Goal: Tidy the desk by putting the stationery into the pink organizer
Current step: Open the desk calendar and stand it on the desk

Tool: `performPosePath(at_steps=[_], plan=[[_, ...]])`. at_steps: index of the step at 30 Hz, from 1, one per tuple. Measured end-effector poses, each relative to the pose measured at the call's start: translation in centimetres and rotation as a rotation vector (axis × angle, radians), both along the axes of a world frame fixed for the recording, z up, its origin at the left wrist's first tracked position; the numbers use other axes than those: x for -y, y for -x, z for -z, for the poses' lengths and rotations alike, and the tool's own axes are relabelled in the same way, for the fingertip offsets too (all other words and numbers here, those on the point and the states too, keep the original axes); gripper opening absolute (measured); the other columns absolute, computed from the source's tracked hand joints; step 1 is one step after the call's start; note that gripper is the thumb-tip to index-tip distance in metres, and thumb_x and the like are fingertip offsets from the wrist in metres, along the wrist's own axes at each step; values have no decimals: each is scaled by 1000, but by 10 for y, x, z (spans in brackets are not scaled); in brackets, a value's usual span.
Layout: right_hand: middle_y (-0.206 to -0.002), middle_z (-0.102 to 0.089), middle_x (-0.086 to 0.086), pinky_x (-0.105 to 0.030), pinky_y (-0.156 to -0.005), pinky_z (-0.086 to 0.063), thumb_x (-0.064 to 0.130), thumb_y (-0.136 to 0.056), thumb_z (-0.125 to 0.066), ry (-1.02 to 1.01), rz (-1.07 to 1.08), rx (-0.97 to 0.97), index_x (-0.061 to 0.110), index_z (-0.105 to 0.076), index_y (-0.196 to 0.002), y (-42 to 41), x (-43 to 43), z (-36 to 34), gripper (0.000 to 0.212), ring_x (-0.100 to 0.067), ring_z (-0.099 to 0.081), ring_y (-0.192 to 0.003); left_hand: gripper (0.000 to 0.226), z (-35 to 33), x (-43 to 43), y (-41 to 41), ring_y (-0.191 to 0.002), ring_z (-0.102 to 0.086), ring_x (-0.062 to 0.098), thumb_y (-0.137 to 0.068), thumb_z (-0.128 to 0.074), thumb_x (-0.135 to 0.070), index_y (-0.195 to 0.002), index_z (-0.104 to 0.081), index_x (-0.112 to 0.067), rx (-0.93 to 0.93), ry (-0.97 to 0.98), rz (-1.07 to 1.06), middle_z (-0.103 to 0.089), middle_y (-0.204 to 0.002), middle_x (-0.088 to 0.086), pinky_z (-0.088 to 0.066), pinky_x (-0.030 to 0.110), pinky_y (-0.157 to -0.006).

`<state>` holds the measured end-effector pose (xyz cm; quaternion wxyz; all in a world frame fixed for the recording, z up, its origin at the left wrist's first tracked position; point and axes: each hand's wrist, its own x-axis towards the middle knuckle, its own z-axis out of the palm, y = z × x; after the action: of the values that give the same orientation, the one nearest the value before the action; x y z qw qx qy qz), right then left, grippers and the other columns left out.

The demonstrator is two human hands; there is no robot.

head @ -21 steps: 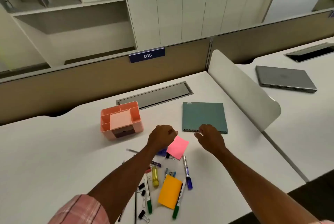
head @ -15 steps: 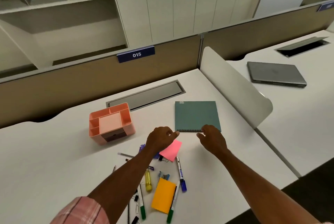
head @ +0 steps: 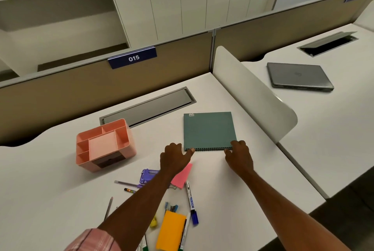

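**Two corners touched**

The pink organizer [head: 105, 145] stands left, apart from our hands. Loose stationery [head: 191, 200] lies under our left forearm. Our left hand [head: 174, 159] holds nothing; its thumb touches the teal notebook [head: 209, 131] at the near left corner. Our right hand [head: 239, 155] covers the near right corner; whether it grips, we cannot tell.
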<state>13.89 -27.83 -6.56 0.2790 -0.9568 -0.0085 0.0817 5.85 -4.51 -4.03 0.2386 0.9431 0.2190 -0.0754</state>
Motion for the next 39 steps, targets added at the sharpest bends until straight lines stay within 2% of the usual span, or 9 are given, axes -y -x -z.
performPosePath(at_steps=[7, 11, 16, 21, 24, 27, 31, 37, 39], plan=[[-117, -54, -14, -40, -78, -48, 2, -84, -55, -70, 75, -1, 7, -60, -110, -11, 2, 13, 27, -37, -49, -113, 45, 15, 10, -17, -132, -42, 33, -95, -53, -47, -123, -59, -13, -147, -46, -7, -50, -134, 11, -40, 46, -103], [-102, -56, -15, -33, -69, -37, -5, -77, -50, -104, 128, 7, 6, -57, -96, -12, 2, 15, 24, -39, -50, -103, 38, 16, 16, -25, -128, -43, 33, -89, -53, -34, -120, -64, -16, -148, 40, -70, -50, -128, 10, -40, 45, -102], [-90, -56, -7, -33, -66, -38, -1, -75, -47, -168, 183, -4, 13, -54, -81, -17, 3, 17, 17, -36, -53, -92, 37, 9, 20, -33, -120, -47, 32, -84, -53, -34, -111, -69, -14, -131, 212, -232, -52, -120, 8, -46, 46, -100], [-93, -58, -12, -31, -64, -37, 3, -80, -54, -216, 255, -26, 8, -60, -84, -23, -1, 9, 8, -30, -54, -81, 22, 13, 11, -36, -93, -59, 38, -71, -50, -38, -70, -54, -16, -31, 355, -339, -62, -85, 6, -50, 40, -76], [-87, -58, -12, -27, -50, -33, -3, -78, -53, -255, 293, -45, 5, -59, -74, -26, -4, 3, 10, -18, -52, -65, 26, 8, 12, -33, -69, -52, 33, -69, -47, -33, -68, -53, -8, 42, 430, -369, -58, -65, 3, -37, 32, -60], [-84, -61, -13, -25, -48, -33, -2, -74, -52, -266, 309, -39, 9, -58, -68, -30, -6, 8, 14, -23, -56, -64, 23, 1, 12, -33, -61, -48, 28, -75, -51, -24, -74, -60, -4, 110, 446, -405, -61, -64, 4, -35, 31, -56], [-85, -64, -12, -24, -53, -39, 1, -73, -47, -284, 315, -19, 12, -59, -68, -33, -5, 8, 17, -24, -61, -69, 20, -9, 13, -35, -56, -38, 24, -82, -53, -8, -62, -50, -7, 169, 461, -449, -51, -57, 2, -28, 30, -54], [-81, -63, -15, -19, -46, -33, -7, -76, -48, -330, 307, 89, 9, -60, -66, -29, -10, -21, 23, -19, -50, -62, 23, -19, 9, -39, -58, -39, 23, -85, -53, -9, -62, -49, -9, 282, 454, -473, -50, -56, 1, -29, 30, -54], [-90, -66, -12, -13, -55, -39, -8, -79, -52, -347, 307, 113, 9, -71, -80, -30, -12, -30, 25, -18, -58, -71, 25, -22, 7, -41, -59, -39, 21, -87, -55, -12, -63, -51, -11, 335, 466, -489, -54, -61, 9, -30, 29, -54]])
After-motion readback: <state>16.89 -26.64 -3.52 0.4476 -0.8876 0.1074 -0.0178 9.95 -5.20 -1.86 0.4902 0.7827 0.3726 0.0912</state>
